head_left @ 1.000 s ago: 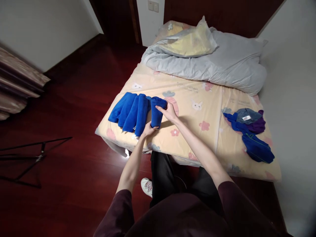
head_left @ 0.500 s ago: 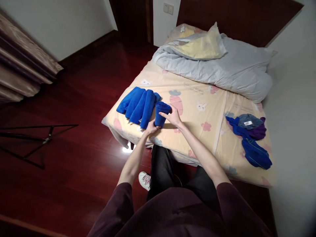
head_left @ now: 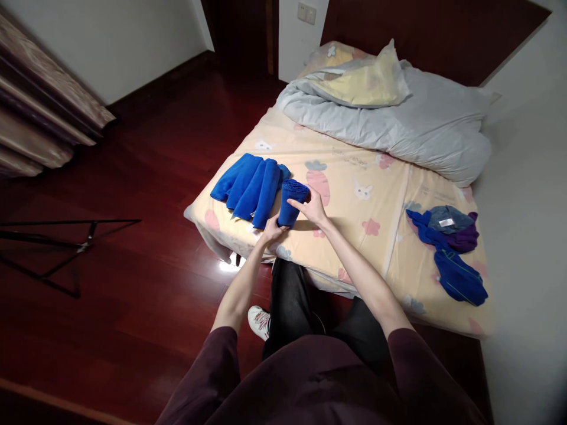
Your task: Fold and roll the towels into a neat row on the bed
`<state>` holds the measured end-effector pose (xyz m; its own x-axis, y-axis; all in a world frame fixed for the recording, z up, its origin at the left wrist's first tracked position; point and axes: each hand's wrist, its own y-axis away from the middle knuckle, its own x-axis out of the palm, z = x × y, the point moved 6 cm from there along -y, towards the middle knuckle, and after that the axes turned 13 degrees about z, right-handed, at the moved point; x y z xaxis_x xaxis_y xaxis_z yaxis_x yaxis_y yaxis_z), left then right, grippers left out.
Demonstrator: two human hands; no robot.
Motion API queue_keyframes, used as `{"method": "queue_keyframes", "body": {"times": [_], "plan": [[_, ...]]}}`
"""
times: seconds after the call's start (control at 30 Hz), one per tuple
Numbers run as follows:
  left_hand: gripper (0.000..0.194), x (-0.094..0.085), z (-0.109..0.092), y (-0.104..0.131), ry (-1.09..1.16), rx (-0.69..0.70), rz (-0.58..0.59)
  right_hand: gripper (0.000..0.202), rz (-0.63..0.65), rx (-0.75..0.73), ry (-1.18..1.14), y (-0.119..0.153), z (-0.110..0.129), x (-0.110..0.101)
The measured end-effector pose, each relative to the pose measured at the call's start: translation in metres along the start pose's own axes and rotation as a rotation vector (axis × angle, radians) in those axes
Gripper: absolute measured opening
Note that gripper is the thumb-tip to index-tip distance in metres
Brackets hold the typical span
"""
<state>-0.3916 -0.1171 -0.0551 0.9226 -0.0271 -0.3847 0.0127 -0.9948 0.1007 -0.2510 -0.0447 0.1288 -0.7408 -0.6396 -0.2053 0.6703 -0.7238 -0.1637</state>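
Note:
Both of my hands grip a rolled blue towel (head_left: 291, 206), tilted so that its spiral end faces up and away from me. My left hand (head_left: 274, 228) is closed around the roll's near lower end. On its right side, my right hand (head_left: 312, 208) holds it near the spiral end, thumb across the front and the other fingers mostly hidden behind. Just left of it, several more rolled blue towels (head_left: 249, 188) lie side by side on the bed (head_left: 341, 236), with a bit of blue cloth showing behind the rightmost one.
Crumpled blue, grey and purple clothes (head_left: 452, 230) lie at the bed's right side. A grey quilt (head_left: 443, 118) and a yellowish pillow (head_left: 376, 82) are at the head end. A black tripod's legs (head_left: 84, 245) stand on the floor at left, near a curtain (head_left: 39, 112).
The view has shifted slightly. The towel roll leans a little more to the right at its top, and both hands keep the same hold on it.

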Motion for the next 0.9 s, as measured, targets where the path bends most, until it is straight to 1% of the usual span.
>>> {"method": "queue_keyframes", "body": {"times": [0.07,0.13,0.2,0.23,0.3,0.37,0.4,0.43,0.47,0.5,0.53,0.6,0.67,0.77,0.83,0.87,0.9], "plan": [[0.053,0.0,0.001,-0.002,0.006,-0.001,-0.003,0.068,0.012,0.005,-0.002,-0.001,0.0,0.002],[0.057,0.0,0.0,-0.003,0.02,0.012,0.005,0.072,0.029,0.007,-0.01,-0.002,0.0,0.003],[0.072,-0.002,-0.007,0.002,0.034,0.036,-0.017,0.085,0.035,0.014,-0.019,-0.001,0.0,0.002],[0.081,-0.003,-0.011,0.009,0.037,0.048,-0.051,0.094,0.031,0.024,-0.021,0.0,-0.001,0.0],[0.094,-0.004,-0.023,0.034,0.028,0.057,-0.174,0.112,0.001,0.059,-0.02,0.009,-0.008,-0.008],[0.093,0.004,-0.035,0.073,-0.008,0.051,-0.324,0.121,-0.052,0.111,-0.022,0.028,-0.021,-0.019],[0.089,0.012,-0.04,0.096,-0.036,0.035,-0.378,0.122,-0.08,0.142,-0.028,0.043,-0.029,-0.024],[0.085,0.023,-0.045,0.118,-0.066,0.014,-0.401,0.122,-0.109,0.177,-0.04,0.061,-0.038,-0.029],[0.081,0.038,-0.048,0.138,-0.096,-0.002,-0.379,0.121,-0.133,0.217,-0.058,0.083,-0.048,-0.032],[0.076,0.055,-0.051,0.155,-0.122,-0.003,-0.329,0.119,-0.161,0.261,-0.086,0.108,-0.058,-0.034],[0.071,0.073,-0.054,0.169,-0.142,0.016,-0.253,0.119,-0.202,0.306,-0.119,0.137,-0.068,-0.035],[0.062,0.108,-0.057,0.188,-0.158,0.058,-0.075,0.11,-0.273,0.403,-0.161,0.2,-0.083,-0.033],[0.054,0.139,-0.056,0.198,-0.165,0.112,0.13,0.096,-0.329,0.495,-0.221,0.267,-0.094,-0.026],[0.046,0.182,-0.05,0.209,-0.252,0.174,0.496,0.073,-0.362,0.616,-0.307,0.357,-0.102,-0.01],[0.039,0.206,-0.043,0.217,-0.408,0.163,0.72,0.068,-0.393,0.684,-0.35,0.406,-0.106,-0.002],[0.035,0.215,-0.038,0.221,-0.502,0.148,0.796,0.067,-0.419,0.715,-0.365,0.426,-0.108,0.0],[0.031,0.223,-0.035,0.223,-0.589,0.134,0.846,0.067,-0.447,0.739,-0.379,0.443,-0.109,-0.001]]}}
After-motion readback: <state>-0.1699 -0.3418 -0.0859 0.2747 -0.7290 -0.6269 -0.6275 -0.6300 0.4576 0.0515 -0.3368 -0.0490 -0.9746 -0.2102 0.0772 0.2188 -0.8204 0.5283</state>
